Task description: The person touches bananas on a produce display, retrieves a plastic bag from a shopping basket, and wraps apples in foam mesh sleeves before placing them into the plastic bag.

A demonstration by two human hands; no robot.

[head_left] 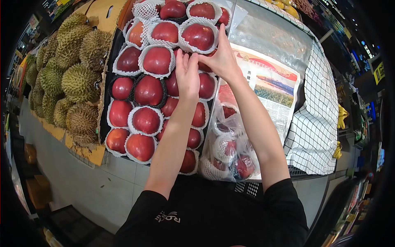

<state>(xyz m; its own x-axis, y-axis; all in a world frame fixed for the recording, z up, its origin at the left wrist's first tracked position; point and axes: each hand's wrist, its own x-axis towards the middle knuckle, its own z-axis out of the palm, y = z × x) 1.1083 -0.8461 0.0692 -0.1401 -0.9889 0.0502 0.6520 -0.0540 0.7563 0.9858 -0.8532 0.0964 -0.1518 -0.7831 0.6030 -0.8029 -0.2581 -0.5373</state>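
Observation:
A large dark red apple (198,36) in a white foam net sits in the upper part of a display of similar netted apples. My right hand (222,58) curves round its lower right side, one finger along the edge and the thumb below. My left hand (188,76) is open, its fingers stretched up toward the lower left of that apple; whether they touch it I cannot tell. Beside my left hand lies another netted apple (156,61). My forearms cover some of the fruit in the middle rows.
Spiky durians (80,82) are heaped at left beside the apple box. Right of the apples, a clear plastic bag (224,131) holds several netted apples. A printed newspaper (267,82) and a checked cloth (314,119) cover the counter there. Bananas (342,116) hang at the far right.

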